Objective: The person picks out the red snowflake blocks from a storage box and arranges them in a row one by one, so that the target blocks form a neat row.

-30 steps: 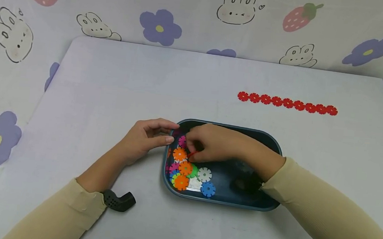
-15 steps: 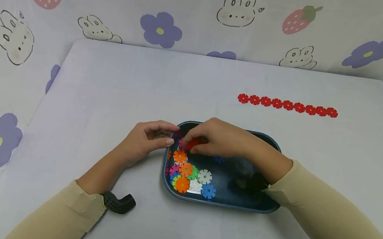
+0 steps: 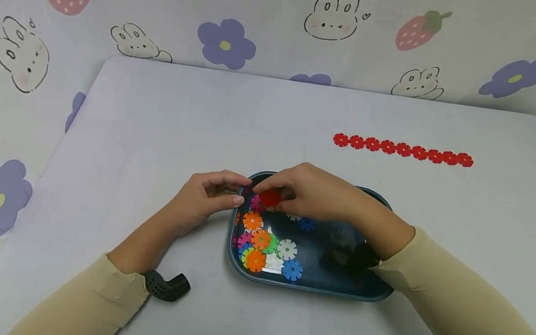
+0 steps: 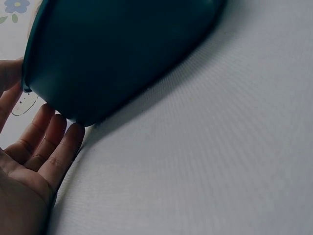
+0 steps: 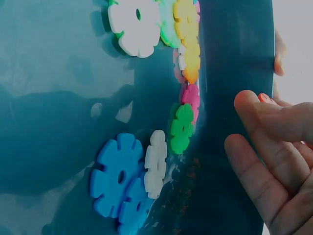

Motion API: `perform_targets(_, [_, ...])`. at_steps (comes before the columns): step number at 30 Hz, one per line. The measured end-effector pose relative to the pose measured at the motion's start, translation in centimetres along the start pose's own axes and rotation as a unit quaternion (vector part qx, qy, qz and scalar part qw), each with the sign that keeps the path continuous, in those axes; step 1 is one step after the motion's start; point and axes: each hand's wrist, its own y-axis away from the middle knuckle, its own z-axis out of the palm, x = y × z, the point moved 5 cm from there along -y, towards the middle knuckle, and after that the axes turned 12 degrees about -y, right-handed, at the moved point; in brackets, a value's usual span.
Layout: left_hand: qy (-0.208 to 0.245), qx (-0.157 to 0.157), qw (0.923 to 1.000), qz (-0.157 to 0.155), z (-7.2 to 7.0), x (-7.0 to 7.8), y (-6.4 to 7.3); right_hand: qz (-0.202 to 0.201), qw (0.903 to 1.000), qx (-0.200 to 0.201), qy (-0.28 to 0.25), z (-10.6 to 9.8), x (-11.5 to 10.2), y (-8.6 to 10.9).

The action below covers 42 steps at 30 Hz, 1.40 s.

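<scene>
My right hand (image 3: 318,193), above the left part of the dark blue tray (image 3: 324,288), pinches a red interlocking flower disc (image 3: 270,198) between thumb and fingers. In the right wrist view only a sliver of red shows behind the fingers (image 5: 259,186). My left hand (image 3: 203,196) rests its fingertips on the tray's left rim; the left wrist view has several fingers (image 4: 61,156) against its outer wall. Loose flower discs lie in the tray: orange (image 3: 255,261), white (image 3: 287,249), blue (image 3: 292,270), green (image 5: 182,128) and pink (image 3: 256,202) among them.
A straight chain of linked red flower discs (image 3: 403,149) lies on the white table (image 3: 196,113) beyond the tray, to the right. A black curved device (image 3: 169,286) sits at the left cuff. Behind the table hangs a patterned cloth (image 3: 272,8).
The right hand has lifted slightly and moved away from the person with the red disc, which shows more fully now. Blue and white discs have come into sight beneath it. The left hand stays put.
</scene>
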Motion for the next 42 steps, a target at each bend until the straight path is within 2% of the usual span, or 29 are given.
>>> perform_targets(7, [-0.005, -0.002, 0.9999, 0.009, 0.1, -0.1, 0.0, 0.003, 0.9999, -0.007, -0.01, 0.1, 0.3, 0.1])
perform_targets(18, [-0.003, 0.001, 1.0, 0.005, 0.0, 0.1, -0.2, -0.03, 0.9985, 0.002, -0.045, -0.2, -0.2, 0.3])
perform_targets(29, [-0.011, 0.008, 0.9999, 0.0, -0.1, 0.0, 0.0, -0.028, 0.9988, 0.028, -0.03, -1.9, -0.7, 1.8])
perform_targets(33, [-0.013, 0.007, 0.9999, -0.003, 0.0, 0.0, 0.0, -0.031, 0.9978, 0.058, -0.009, -3.3, -0.8, 3.2])
perform_targets(37, [-0.019, 0.009, 0.9998, -0.004, 0.0, 0.0, -0.1, -0.031, 0.9936, 0.108, 0.009, -5.5, -0.8, 5.3])
perform_targets(42, [-0.021, 0.008, 0.9997, -0.006, 0.0, 0.0, -0.1, -0.057, 0.9781, 0.197, 0.038, -8.8, 0.0, 8.8])
